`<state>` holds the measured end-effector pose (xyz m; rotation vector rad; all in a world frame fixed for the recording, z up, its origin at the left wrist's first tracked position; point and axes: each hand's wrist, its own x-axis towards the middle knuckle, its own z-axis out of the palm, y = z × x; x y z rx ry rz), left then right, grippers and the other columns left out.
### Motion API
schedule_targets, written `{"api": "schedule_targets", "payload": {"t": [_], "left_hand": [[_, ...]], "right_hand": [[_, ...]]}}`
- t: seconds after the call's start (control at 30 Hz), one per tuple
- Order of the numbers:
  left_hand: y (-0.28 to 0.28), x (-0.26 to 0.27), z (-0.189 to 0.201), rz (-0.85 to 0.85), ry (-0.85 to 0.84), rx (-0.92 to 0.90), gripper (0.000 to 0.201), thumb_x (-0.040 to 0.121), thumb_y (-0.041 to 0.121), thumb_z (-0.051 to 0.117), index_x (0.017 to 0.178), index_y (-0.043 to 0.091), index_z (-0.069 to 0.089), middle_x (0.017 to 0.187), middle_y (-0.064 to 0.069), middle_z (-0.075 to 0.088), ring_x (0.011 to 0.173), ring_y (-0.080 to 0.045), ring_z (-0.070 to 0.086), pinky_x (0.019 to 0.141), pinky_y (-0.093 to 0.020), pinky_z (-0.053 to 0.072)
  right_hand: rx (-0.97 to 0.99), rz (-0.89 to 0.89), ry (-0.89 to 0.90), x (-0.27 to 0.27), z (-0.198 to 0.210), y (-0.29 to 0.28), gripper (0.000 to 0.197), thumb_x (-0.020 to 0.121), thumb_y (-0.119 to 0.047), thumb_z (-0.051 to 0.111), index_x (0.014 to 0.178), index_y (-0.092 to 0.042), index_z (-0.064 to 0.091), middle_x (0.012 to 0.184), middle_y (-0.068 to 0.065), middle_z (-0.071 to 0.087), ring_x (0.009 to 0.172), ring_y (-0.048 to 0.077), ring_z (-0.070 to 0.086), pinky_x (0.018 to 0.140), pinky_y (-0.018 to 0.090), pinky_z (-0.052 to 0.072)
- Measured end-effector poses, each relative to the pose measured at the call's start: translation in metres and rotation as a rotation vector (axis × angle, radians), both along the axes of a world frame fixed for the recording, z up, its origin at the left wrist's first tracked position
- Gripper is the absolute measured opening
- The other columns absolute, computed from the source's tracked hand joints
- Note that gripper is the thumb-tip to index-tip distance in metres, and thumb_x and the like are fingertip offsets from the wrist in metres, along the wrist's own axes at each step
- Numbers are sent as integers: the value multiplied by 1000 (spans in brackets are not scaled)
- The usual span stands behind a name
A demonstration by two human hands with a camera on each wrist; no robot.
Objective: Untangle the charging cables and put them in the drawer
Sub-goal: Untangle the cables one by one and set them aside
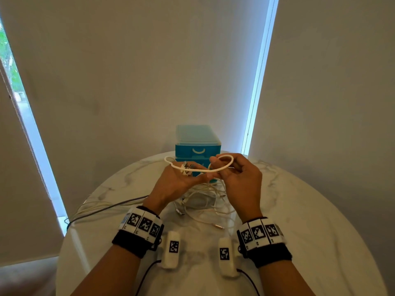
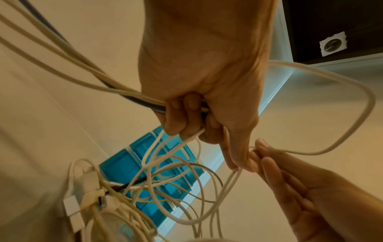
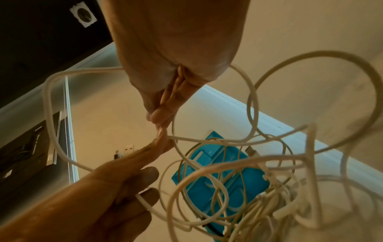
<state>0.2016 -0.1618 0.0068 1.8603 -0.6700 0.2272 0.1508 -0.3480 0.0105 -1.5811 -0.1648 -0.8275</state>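
Tangled white and grey charging cables (image 1: 201,197) lie heaped on a round white marble-pattern table (image 1: 320,221), with one loop lifted above the pile between two raised hands. Several strands, one of them dark, trail off the table's left edge. The left hand (image 1: 177,182) has its fingers curled round a bundle of strands, with plug ends sticking out past the fingers in the head view. The right hand (image 1: 239,178) pinches the raised thick white cable loop (image 1: 224,161) between thumb and fingers, meeting the left fingertips (image 2: 234,157) at the same point. A loose plug end rests on the table near the right wrist. Just behind the heap stands a small blue translucent plastic drawer unit (image 1: 197,144), its white-handled top drawer closed. Both wrists wear black bands carrying white blocks printed with black square markers (image 1: 142,224). Beige roller blinds (image 1: 128,71) fill the background, with daylight showing in narrow gaps between them.
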Motion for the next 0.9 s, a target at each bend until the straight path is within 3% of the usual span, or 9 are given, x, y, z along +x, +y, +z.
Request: {"api": "schedule_targets", "payload": {"t": [0.07, 0.2, 0.33, 0.4, 0.53, 0.63, 0.77, 0.83, 0.9], "left_hand": [[-1, 0, -1, 48, -40, -45, 32, 83, 53, 84, 104, 28, 85, 103, 19, 81, 102, 1, 74, 85, -17, 60], [0, 0, 2, 115, -13, -184, 14, 90, 37, 87, 101, 28, 86, 98, 12, 83, 95, -5, 78, 83, -22, 63], [7, -1, 8, 231, -18, -326, 8, 92, 35, 87, 98, 28, 88, 92, 10, 84, 89, -3, 77, 77, -15, 57], [9, -1, 11, 267, 55, -464, 11, 91, 36, 87, 99, 28, 87, 87, 12, 82, 82, -1, 74, 70, -14, 54], [18, 5, 12, 335, 191, -694, 23, 91, 39, 87, 106, 22, 86, 60, 17, 56, 53, -3, 43, 48, -17, 35], [20, 7, 12, 317, 226, -717, 26, 91, 39, 87, 108, 20, 86, 59, 16, 51, 54, -4, 36, 44, -18, 30], [14, 4, 11, 332, 204, -666, 24, 91, 40, 86, 109, 24, 85, 57, 23, 55, 50, -1, 44, 52, -17, 36], [13, 4, 11, 343, 175, -660, 22, 92, 39, 85, 109, 24, 85, 56, 21, 57, 51, 1, 49, 55, -18, 38], [13, 2, 13, 358, 152, -670, 22, 93, 37, 84, 111, 23, 85, 58, 5, 58, 53, 3, 53, 57, -19, 39]], "right_hand": [[70, 45, 11, 0, 1, 2, 14, 90, -18, 87, 101, -15, 81, 94, -2, 82, 90, 19, 81, 80, 39, 68], [104, 98, 81, 8, -7, -6, 19, 94, -18, 84, 112, -16, 78, 102, 0, 83, 98, 17, 81, 85, 35, 67], [13, -35, 252, 19, -24, -17, 23, 99, -28, 77, 121, -26, 70, 109, -11, 81, 100, 2, 76, 94, 32, 62], [17, -117, 332, 22, -28, -24, 26, 99, -34, 76, 123, -25, 69, 109, -14, 77, 103, 4, 73, 92, 27, 58], [-85, -133, 504, 26, -38, -33, 38, 97, -45, 76, 125, -20, 68, 106, -9, 74, 110, 18, 71, 102, 41, 57], [-182, -164, 417, 21, -32, -24, 27, 99, -52, 71, 107, -27, 76, 107, -9, 74, 101, 9, 69, 89, 30, 55], [-50, 27, 376, 0, -3, -3, 51, 105, -67, 48, 98, -32, 85, 82, -21, 70, 79, 0, 64, 69, 18, 46], [-108, 193, 423, -9, 2, 3, 52, 101, -70, 53, 95, -30, 87, 65, -16, 66, 59, 1, 59, 58, 16, 45], [-208, 293, 399, -11, 1, 4, 46, 100, -64, 61, 92, -26, 87, 60, -6, 56, 53, 6, 49, 55, 19, 41]]}}
